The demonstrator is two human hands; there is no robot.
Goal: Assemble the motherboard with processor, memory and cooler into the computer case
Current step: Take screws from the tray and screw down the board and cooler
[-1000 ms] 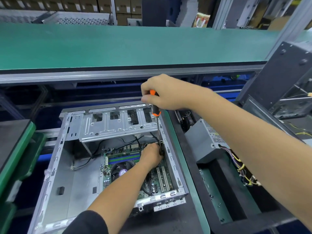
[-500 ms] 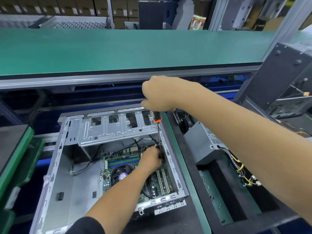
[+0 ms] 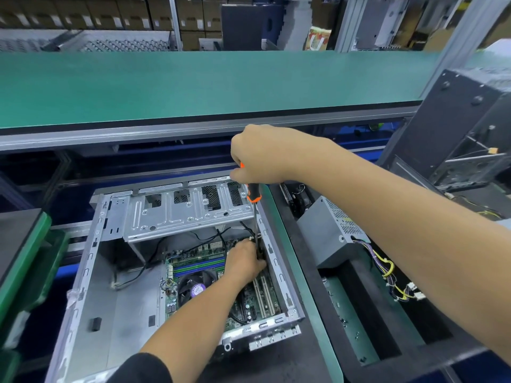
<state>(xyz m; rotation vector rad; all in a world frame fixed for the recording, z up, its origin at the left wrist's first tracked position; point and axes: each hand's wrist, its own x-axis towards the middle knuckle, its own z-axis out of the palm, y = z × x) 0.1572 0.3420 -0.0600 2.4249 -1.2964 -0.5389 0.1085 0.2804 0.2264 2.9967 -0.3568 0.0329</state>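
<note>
Head view: one wide look down into the open computer case [image 3: 91, 261], the landmark for every place below.
Motherboard [image 3: 257, 302]: lies flat on the case floor, toward its right wall; fan cooler [image 3: 193, 286] and coloured memory slots [image 3: 199, 265] already sit on it.
Handling, as judged: board is thin, stiff and fragile, bristling with small parts; best held by bare edges only, never by the cooler or slots, and pressed lightly.
Screwdriver [image 3: 253, 193]: orange and black handle, shaft standing nearly upright, tip down by the board's far right corner inside the case.
Right hand [image 3: 260, 153]: above the case's far right corner, fingers curled tightly round the screwdriver handle.
Left hand [image 3: 244, 261]: inside the case, resting on the board beside the shaft; fingers bent at the tip, whether they pinch a screw cannot be told.
Step, as judged: fastening the board with a screw.
Power supply [image 3: 329, 230]: outside the case, just right of it, wires trailing.
</note>
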